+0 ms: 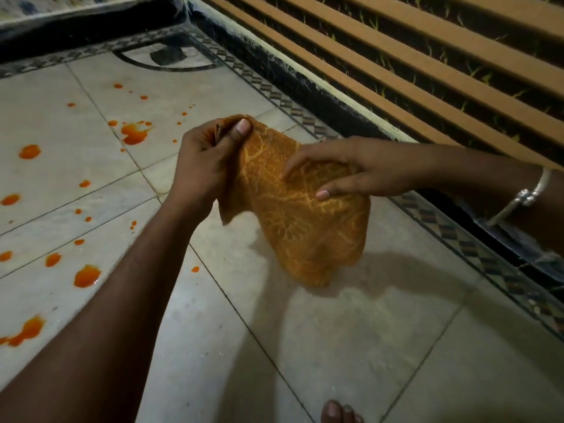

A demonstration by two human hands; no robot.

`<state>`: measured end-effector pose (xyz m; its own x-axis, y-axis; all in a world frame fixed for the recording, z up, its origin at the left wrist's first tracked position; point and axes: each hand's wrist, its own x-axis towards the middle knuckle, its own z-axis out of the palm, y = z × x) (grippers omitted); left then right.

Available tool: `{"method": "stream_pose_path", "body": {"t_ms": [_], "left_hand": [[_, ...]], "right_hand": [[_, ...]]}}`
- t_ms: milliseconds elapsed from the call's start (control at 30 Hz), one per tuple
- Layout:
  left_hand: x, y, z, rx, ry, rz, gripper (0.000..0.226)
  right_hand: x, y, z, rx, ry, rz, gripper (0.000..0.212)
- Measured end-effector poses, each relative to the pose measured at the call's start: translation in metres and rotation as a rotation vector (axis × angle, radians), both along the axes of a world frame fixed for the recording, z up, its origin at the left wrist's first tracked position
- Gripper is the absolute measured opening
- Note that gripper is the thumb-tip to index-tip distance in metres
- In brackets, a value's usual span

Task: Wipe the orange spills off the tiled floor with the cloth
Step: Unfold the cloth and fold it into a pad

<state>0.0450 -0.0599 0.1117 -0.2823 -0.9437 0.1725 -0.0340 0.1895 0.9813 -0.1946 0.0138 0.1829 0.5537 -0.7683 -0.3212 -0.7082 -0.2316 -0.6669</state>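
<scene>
- Above the pale tiled floor (335, 346), clear of its surface, hangs the cloth (299, 227): a soft orange-brown fabric with a lighter vein-like pattern, draped in a rounded fold with a shadow beneath.
- The left hand (201, 166) pinches the cloth's upper corner, its thumb pressed on top.
- The right hand (351, 172) curls its fingers and thumb over the cloth's bunched upper edge; a silvery bangle (525, 196) circles the wrist.
- Glossy orange spills (134, 134), blobs and small drops, dot the tiles well to the left of the cloth.
- Dry tile lies below and in front of the cloth, where toes (340, 413) show at the bottom edge.
- A checker-patterned border (473, 248) and a dark skirting close the right side, with wooden slats (427, 62) beyond.
</scene>
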Motion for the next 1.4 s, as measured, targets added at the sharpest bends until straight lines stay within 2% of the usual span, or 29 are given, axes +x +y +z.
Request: {"method": "stream_pose_path", "body": {"t_ms": [100, 233, 333, 400, 500, 567, 633, 667, 733, 767, 833, 867, 933, 1033, 1067, 1100, 1267, 1333, 1400], "left_hand": [[-0.002, -0.001, 0.001, 0.006, -0.01, -0.008, 0.018], [-0.01, 0.0, -0.004, -0.035, -0.052, 0.056, 0.016], [-0.016, 0.007, -0.002, -0.153, -0.265, 0.143, 0.044], [-0.021, 0.019, 0.006, -0.221, -0.224, 0.232, 0.048], [-0.03, 0.044, 0.016, -0.324, -0.084, 0.247, 0.044], [-0.038, 0.056, 0.018, -0.367, -0.11, 0.125, 0.059], [-0.045, 0.056, 0.013, -0.47, -0.24, 0.104, 0.073], [-0.047, 0.054, 0.012, -0.518, -0.296, 0.146, 0.071], [-0.045, 0.045, 0.014, -0.523, -0.315, 0.242, 0.053], [-0.042, 0.042, 0.018, -0.493, -0.291, 0.268, 0.038], [-0.033, 0.034, 0.025, -0.392, -0.243, 0.282, 0.012], [-0.029, 0.03, 0.03, -0.357, -0.25, 0.293, 0.011], [-0.023, 0.024, 0.039, -0.336, -0.299, 0.289, 0.015], [-0.022, 0.018, 0.044, -0.335, -0.34, 0.251, 0.02], [-0.022, 0.018, 0.045, -0.33, -0.336, 0.253, 0.021], [-0.021, 0.017, 0.045, -0.321, -0.322, 0.266, 0.021], [-0.013, 0.011, 0.045, -0.302, -0.313, 0.363, 0.018], [-0.005, 0.004, 0.041, -0.305, -0.374, 0.39, 0.02], [0.002, 0.0, 0.037, -0.31, -0.421, 0.402, 0.023]], "right_hand": [[0.011, -0.003, 0.012, 0.134, -0.012, 0.06, 0.059], [0.026, -0.008, 0.029, 0.106, 0.012, 0.041, 0.069], [0.028, -0.01, 0.031, 0.095, -0.12, -0.151, 0.051], [0.029, -0.01, 0.033, 0.172, -0.3, -0.354, 0.044], [0.031, -0.009, 0.046, 0.223, -0.478, -0.511, 0.051], [0.034, -0.01, 0.056, 0.143, -0.447, -0.525, 0.054], [0.039, -0.012, 0.061, 0.05, -0.389, -0.503, 0.053], [0.043, -0.011, 0.062, 0.03, -0.38, -0.495, 0.051], [0.05, -0.009, 0.065, 0.037, -0.376, -0.501, 0.048], [0.051, -0.009, 0.066, 0.008, -0.336, -0.487, 0.045], [0.046, -0.014, 0.065, -0.208, -0.066, -0.444, 0.038], [0.041, -0.019, 0.064, -0.341, 0.1, -0.423, 0.033], [0.033, -0.024, 0.058, -0.477, 0.321, -0.422, 0.013], [0.026, -0.027, 0.041, -0.669, 0.63, -0.366, 0.029], [0.025, -0.028, 0.035, -0.705, 0.644, -0.339, 0.032], [0.025, -0.029, 0.03, -0.701, 0.601, -0.316, 0.032], [0.029, -0.028, 0.001, -0.546, 0.009, -0.352, 0.009], [0.029, -0.02, -0.005, -0.549, -0.032, -0.243, 0.026], [0.031, -0.015, -0.009, -0.535, 0.09, -0.081, 0.037]]}}
